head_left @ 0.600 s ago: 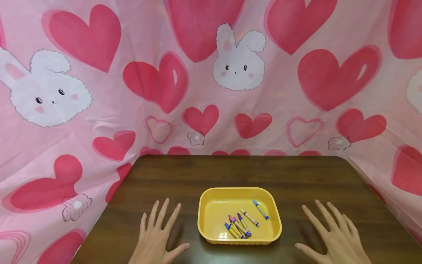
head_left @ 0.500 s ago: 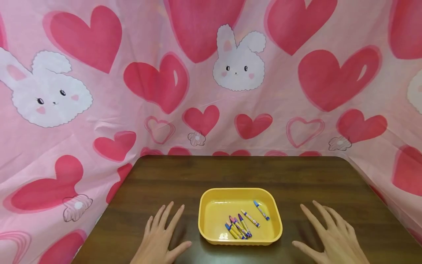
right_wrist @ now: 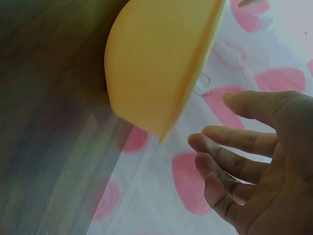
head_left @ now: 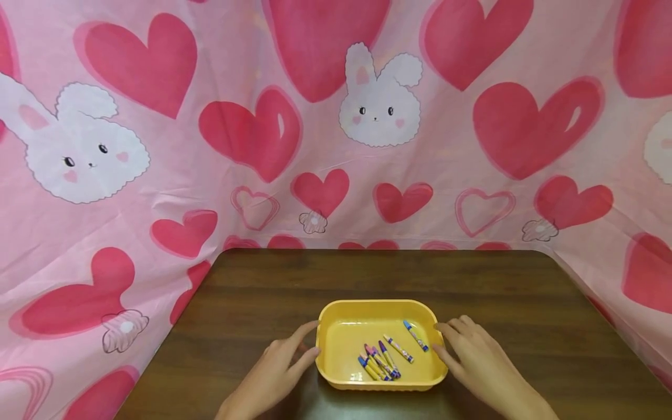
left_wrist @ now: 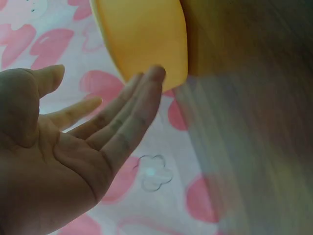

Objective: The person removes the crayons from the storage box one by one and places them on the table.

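A yellow plastic tray [head_left: 341, 335] sits on the table with several crayons in it. Most of the crayons [head_left: 379, 364] lie bunched near its front middle, while a blue crayon [head_left: 416, 336] rests apart at the right. At the tray's left side is my left hand [head_left: 280, 361], its thumb and fingertips right at the rim. Opposite it, my right hand [head_left: 478, 353] has fingertips at the right rim. Both wrist views show the tray wall [left_wrist: 146, 39] near loosely extended fingers, with a gap visible; firm contact cannot be told.
The dark wooden table [head_left: 388, 271] extends behind and beside the tray. A pink cloth [head_left: 441, 151] printed with hearts and rabbits hangs around its back and sides.
Both hands have come inward from either side of the tray, up to its left and right rims. The fingers were spread wide before. Tray and crayons have stayed in place.
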Demonstrator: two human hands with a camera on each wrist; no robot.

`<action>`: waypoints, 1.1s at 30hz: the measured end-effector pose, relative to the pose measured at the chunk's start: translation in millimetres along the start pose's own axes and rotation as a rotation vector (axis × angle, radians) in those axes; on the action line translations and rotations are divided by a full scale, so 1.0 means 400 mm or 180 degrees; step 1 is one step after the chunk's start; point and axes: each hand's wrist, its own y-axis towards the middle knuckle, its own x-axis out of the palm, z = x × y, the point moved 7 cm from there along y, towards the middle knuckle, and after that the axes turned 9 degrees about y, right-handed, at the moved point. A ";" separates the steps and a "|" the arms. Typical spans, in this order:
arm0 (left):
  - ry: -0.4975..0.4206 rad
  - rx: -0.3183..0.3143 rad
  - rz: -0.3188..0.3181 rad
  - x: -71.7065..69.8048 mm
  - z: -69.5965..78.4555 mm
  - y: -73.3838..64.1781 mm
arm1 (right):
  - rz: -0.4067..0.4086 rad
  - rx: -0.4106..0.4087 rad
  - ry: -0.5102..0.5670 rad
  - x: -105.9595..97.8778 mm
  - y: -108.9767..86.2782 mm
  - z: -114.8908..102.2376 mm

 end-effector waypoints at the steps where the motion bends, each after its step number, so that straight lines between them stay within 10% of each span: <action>1: -0.0168 0.0037 -0.0080 0.008 -0.001 0.006 | -0.0048 -0.0037 -0.0025 0.009 0.011 -0.003; 9: -0.1241 -0.0195 -0.0644 0.081 -0.019 0.027 | -0.0260 -0.0112 -0.0175 0.080 0.073 -0.017; 25: -0.1260 -0.0175 -0.0449 0.105 -0.034 0.043 | -0.0701 0.0296 -0.0888 0.190 0.096 -0.024; 33: -0.1751 -0.0289 -0.0636 0.114 -0.049 0.036 | -0.0651 0.0259 -0.1041 0.212 0.086 -0.041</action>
